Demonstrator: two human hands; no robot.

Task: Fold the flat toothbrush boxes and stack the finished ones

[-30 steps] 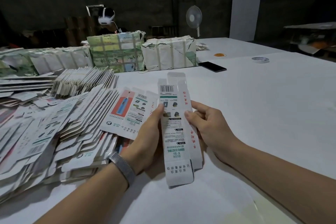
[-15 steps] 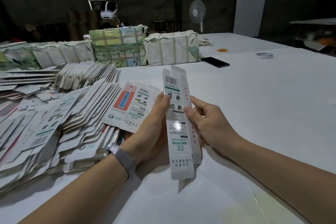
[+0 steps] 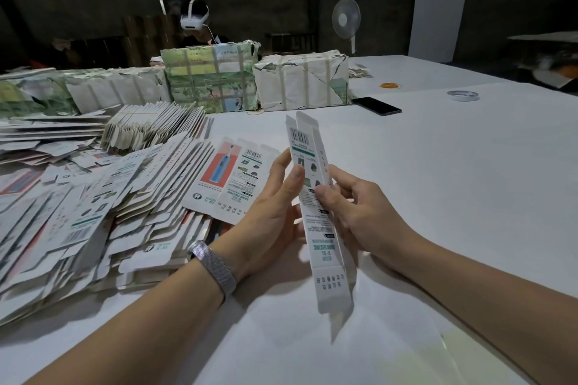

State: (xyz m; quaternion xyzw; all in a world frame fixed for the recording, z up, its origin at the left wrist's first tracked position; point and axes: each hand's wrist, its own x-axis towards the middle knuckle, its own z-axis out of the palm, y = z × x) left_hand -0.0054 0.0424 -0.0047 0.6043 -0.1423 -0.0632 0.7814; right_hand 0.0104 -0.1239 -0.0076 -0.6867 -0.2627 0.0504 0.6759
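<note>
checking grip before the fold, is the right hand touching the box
Touching. The head view shows the right hand with its thumb pressed on the printed face of the box.

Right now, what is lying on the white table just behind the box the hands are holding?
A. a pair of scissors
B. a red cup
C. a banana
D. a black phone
D: a black phone lies flat on the white table beyond the box that the left hand and right hand hold; no scissors, cup or banana shows.
</note>
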